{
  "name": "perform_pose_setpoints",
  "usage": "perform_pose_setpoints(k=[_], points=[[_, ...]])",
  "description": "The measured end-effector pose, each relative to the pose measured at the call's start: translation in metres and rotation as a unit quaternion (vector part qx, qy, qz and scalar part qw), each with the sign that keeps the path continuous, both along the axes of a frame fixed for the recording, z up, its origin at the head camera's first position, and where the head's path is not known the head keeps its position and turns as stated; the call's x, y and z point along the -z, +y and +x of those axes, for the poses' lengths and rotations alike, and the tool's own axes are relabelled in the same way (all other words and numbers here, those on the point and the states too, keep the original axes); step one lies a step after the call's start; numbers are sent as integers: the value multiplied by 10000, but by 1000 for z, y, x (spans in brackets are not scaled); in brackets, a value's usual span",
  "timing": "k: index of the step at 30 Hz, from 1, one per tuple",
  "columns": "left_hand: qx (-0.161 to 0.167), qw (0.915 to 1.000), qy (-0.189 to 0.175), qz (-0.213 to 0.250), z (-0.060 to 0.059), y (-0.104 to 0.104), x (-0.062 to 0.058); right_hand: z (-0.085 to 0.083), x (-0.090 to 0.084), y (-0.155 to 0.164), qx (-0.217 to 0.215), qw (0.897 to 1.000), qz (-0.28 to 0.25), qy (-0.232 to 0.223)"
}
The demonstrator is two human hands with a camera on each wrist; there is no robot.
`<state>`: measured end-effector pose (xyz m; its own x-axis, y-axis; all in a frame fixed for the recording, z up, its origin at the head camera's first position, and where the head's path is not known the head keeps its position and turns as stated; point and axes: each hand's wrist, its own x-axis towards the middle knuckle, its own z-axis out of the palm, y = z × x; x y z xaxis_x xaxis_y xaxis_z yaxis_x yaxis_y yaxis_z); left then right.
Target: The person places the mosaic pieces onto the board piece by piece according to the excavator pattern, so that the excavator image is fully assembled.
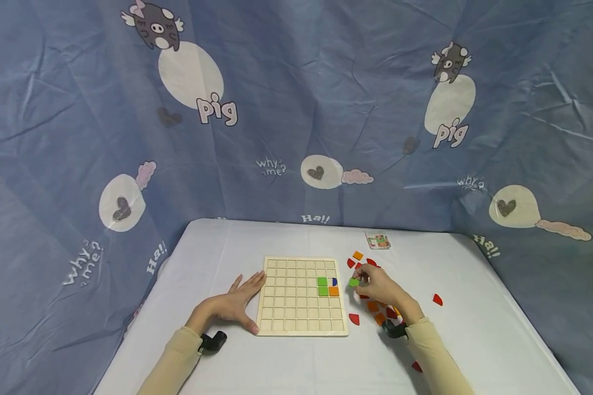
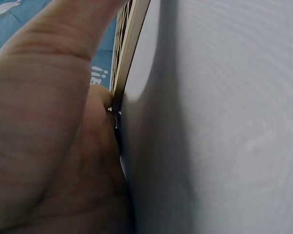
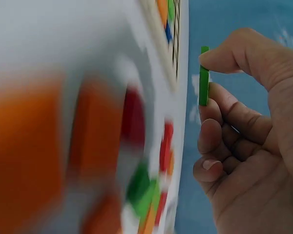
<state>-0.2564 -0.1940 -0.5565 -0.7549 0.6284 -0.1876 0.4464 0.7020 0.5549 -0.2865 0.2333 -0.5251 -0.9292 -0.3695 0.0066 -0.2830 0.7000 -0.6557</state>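
A pale wooden grid board [image 1: 286, 312] lies on the white table. Several cells at its right side hold pieces: two green squares [image 1: 323, 286], an orange square [image 1: 333, 291] and a small blue piece [image 1: 334, 282]. My left hand [image 1: 234, 304] spreads along the board's left edge, with thumb and fingertips touching it. Just right of the board, my right hand [image 1: 375, 282] pinches a green square tile [image 3: 204, 78] between thumb and finger, above the table. In the right wrist view the tile shows edge-on. Part of the loose pile is hidden under the right hand.
Loose red, orange and green pieces [image 1: 373, 306] lie scattered beneath and around the right forearm. A red quarter-round piece [image 1: 437, 299] sits farther right, another red piece [image 1: 354, 319] near the board's corner. At the back lies a printed card [image 1: 378, 240]. A patterned blue cloth [image 1: 296, 109] hangs behind.
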Motion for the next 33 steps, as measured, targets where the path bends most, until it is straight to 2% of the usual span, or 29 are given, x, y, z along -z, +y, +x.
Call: perform_pose_setpoints(k=[8,15,19,33], points=[[-51,10000,16,38,1,2,-3,-5,4,-60,-1091,9939,47,177],[-46,10000,48,21,-1,1,-4,-9,12,-87,-1636,9856,273,318],[-34,10000,34,34,0,1,-5,-11,13,-94,-1749,9832,347,387],[-37,10000,25,43,2,0,-4,-13,4,-99,-1821,9818,537,-4]])
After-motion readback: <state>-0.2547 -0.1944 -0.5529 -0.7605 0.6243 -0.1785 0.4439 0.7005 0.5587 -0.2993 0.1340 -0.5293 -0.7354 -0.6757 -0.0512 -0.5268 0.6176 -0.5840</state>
